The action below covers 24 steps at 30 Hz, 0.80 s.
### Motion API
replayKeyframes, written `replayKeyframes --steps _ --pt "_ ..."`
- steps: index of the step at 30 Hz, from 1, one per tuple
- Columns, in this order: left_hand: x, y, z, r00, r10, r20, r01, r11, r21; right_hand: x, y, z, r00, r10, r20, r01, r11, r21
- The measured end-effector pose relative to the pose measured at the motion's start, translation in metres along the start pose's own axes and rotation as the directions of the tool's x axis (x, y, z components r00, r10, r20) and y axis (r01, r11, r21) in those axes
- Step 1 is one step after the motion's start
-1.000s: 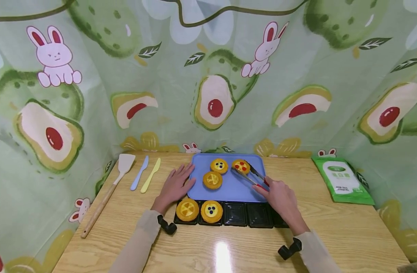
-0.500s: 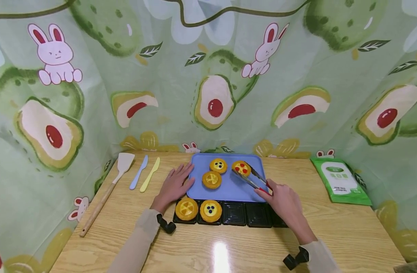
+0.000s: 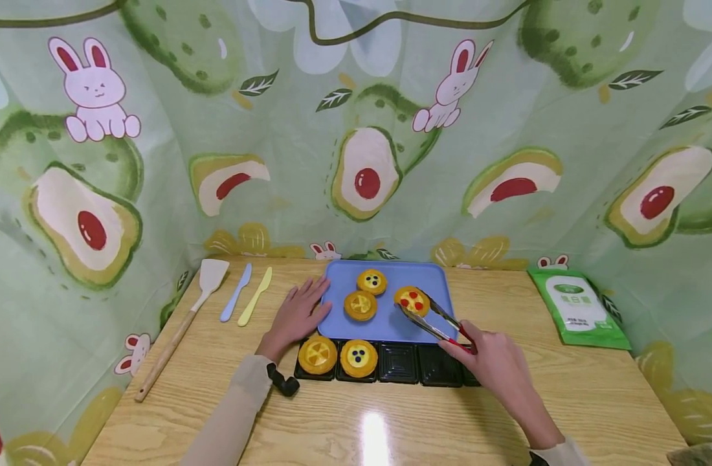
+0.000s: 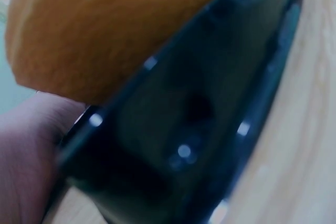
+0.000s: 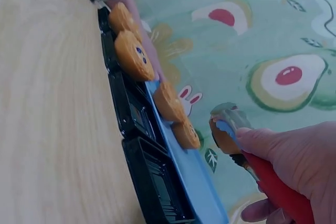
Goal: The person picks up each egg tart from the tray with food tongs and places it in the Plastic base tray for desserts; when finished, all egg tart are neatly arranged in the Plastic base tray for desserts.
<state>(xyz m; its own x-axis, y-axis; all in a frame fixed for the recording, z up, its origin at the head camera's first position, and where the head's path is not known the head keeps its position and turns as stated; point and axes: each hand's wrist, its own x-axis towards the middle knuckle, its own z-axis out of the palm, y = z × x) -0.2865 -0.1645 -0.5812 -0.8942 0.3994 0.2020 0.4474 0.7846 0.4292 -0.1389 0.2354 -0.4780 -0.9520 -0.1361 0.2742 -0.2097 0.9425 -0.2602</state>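
My right hand (image 3: 498,366) holds tongs (image 3: 427,327) by their red handles. Between the tong tips is an egg tart with red dots (image 3: 411,302), raised above the blue tray (image 3: 340,272) in the right wrist view. Flat at the tray's left edge rests my left hand (image 3: 298,314), fingers straight. On the tray sit a blue-dotted tart (image 3: 371,281) and a tart with yellow wedges (image 3: 360,305). Two more tarts, one wedge-topped (image 3: 318,355) and one blue-dotted (image 3: 358,358), fill the left compartments of a black plastic container (image 3: 399,364).
Left of the tray lie a white spatula with a wooden handle (image 3: 168,355), a blue knife (image 3: 236,294) and a yellow knife (image 3: 255,298). A green packet (image 3: 578,307) lies at the right. A printed cloth (image 3: 298,207) surrounds the table (image 3: 309,421).
The tongs and the red-dotted tart have come off the tray and moved slightly toward the person. My right hand has shifted right and nearer; the left has stayed in place.
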Motion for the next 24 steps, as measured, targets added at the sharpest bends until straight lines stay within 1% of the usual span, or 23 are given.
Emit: replayKeyframes --steps 5,8,11,13,16,19,24 --pt "0.0 0.0 0.0 1.0 0.001 0.01 -0.001 1.0 0.001 -0.02 -0.006 -0.006 0.999 0.021 0.028 -0.021 1.0 -0.014" --pt "-0.001 0.001 -0.001 1.0 -0.003 0.021 0.003 1.0 -0.002 -0.032 -0.011 -0.008 0.996 0.051 0.074 -0.051 0.999 -0.006" --pt "-0.001 0.001 -0.001 1.0 -0.006 0.021 0.006 1.0 -0.004 -0.043 -0.015 -0.009 0.988 0.086 0.132 -0.086 0.996 -0.002" --pt "-0.001 0.001 0.0 1.0 -0.008 0.017 0.008 1.0 -0.004 -0.05 -0.017 -0.008 0.978 0.111 0.179 -0.112 0.994 -0.004" --pt "0.0 0.001 0.0 1.0 -0.012 0.016 0.012 1.0 -0.002 -0.061 -0.02 -0.004 0.967 0.134 0.215 -0.135 0.991 -0.013" --pt "0.001 0.001 0.0 1.0 -0.012 0.01 0.012 1.0 -0.005 -0.067 -0.023 0.002 0.963 0.149 0.224 -0.15 0.989 -0.014" --pt "0.0 0.003 -0.001 1.0 -0.008 0.002 0.008 1.0 -0.008 -0.071 -0.025 0.007 0.967 0.149 0.204 -0.148 0.989 -0.021"
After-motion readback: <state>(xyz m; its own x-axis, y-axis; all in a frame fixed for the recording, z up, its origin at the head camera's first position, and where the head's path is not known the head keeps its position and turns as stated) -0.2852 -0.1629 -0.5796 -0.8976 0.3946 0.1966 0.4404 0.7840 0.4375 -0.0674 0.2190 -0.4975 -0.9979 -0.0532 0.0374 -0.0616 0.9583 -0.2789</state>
